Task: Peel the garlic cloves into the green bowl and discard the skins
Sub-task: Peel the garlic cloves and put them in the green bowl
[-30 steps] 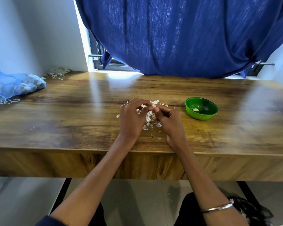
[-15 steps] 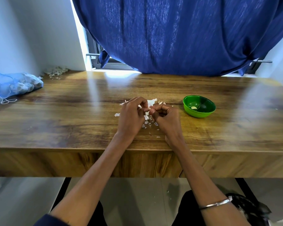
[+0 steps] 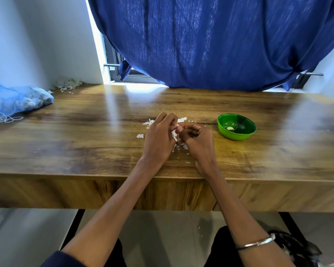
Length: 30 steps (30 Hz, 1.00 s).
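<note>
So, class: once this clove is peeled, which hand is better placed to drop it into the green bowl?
Right hand: the green bowl sits on its side; the left hand would have to cross over.

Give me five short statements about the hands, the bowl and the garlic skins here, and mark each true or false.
1. The green bowl sits to the right of both hands. True.
2. The bowl is full of peeled cloves. False: only one pale clove shows in it.
3. The left hand and right hand are together over a scatter of garlic skins. True.
4. The blue mesh bag lies beside the bowl. False: it is at the table's far left edge.
5. The right hand rests inside the bowl. False: it is apart from it, fingers curled by the left hand.
</note>
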Tool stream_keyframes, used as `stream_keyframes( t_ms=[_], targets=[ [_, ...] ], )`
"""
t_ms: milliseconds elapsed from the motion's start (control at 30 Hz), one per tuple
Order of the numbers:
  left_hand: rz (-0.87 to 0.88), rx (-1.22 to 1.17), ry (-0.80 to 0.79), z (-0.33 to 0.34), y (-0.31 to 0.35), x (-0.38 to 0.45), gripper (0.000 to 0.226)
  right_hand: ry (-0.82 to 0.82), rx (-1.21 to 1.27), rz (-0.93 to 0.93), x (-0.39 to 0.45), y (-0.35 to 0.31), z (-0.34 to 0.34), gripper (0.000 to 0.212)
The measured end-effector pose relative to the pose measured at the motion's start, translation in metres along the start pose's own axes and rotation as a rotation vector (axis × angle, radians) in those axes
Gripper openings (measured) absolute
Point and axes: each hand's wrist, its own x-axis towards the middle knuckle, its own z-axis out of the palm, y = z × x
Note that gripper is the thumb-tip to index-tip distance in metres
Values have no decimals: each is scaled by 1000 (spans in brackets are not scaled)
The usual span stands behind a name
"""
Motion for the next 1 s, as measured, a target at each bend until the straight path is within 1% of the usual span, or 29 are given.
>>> stream_keyframes(
  t_ms=[67,133,233,400,533,667,767,900,933,1000],
  targets=[
    [8,21,13,-1,1,-1,22,-21,45,15,-1,-1,0,20],
    [9,44,17,-1,1,-2,23,-30,92,26,0,-2,1,23],
    [-6,70,25,-2,3,-2,24,-43,171,82,2,-1,0,16],
    [13,64,43,-3,4,-3,22,-67,297,181,3,-2,-3,24],
    [26,44,63,-3,5,-2,26,-82,371,240,2,-6,-6,18],
    [46,41,61,-3,6,-3,30,-84,396,270,0,-10,-7,21],
    [83,32,67,-4,7,-3,34,-73,429,281,-1,-14,-7,13],
    [163,31,84,-4,8,-3,31,-48,503,294,-2,-17,-9,13],
    [171,18,92,-3,7,-3,31,-47,509,294,-2,-18,-9,13],
    [150,-30,108,-3,5,-3,26,-49,505,292,-2,-17,-9,12]
  ],
)
